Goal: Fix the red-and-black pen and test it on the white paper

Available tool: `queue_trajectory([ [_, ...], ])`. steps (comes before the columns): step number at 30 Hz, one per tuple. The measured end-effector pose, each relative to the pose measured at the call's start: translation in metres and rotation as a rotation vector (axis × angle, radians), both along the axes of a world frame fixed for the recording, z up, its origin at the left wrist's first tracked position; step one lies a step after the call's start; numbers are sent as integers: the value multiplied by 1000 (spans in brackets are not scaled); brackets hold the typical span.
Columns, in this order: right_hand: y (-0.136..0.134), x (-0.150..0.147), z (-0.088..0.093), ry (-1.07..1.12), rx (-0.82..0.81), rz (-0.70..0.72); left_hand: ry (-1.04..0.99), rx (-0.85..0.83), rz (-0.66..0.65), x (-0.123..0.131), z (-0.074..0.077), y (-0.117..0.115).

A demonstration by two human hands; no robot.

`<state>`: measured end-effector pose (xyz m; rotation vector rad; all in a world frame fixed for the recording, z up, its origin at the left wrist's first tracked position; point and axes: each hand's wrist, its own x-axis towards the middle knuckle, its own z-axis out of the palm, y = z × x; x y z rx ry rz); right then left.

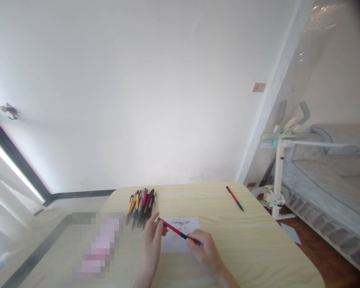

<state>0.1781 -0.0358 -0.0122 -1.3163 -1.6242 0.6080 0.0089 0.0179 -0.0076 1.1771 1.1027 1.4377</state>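
A red ballpoint pen (174, 229) with black ends slants over a sheet of paper (180, 246) marked with dark reddish scribbles. My right hand (205, 248) pinches its black grip end, and the fingers hide the tip. At the upper end, my left hand (153, 234) has the pen between thumb and fingers. Left of the paper's top lies a bunch of pens (141, 206) with yellow, red, blue, grey and black barrels. Another red and black pen (235, 198) lies alone on the right side of the table.
The light wooden table (243, 252) has rounded corners and stands close to a white wall (156, 100). A blurred-out pinkish patch (100, 248) covers its left edge. Beyond the right edge are an exercise machine (278, 172) and a grey sofa (333, 180).
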Motion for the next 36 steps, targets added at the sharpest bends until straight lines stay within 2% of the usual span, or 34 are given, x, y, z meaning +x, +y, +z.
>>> queue_trajectory([
  [11, 0, 1, -4, -8, 37, -1, 42, 76, -56, 21, 20, 3],
  [18, 2, 1, -6, 14, 53, -3, 266, 238, -218, 38, 34, 2],
  [24, 4, 0, -10, 55, 67, -70, 473, 324, -278, 39, 43, -4],
  [28, 5, 0, -15, 94, 54, -93, 612, 363, -324, 25, 35, -7],
  [31, 4, 1, -17, 107, 41, -101, 746, 434, -320, 12, 20, -8],
  [36, 4, 1, -18, 82, 69, -106, 1023, 575, -231, -4, -7, -6],
])
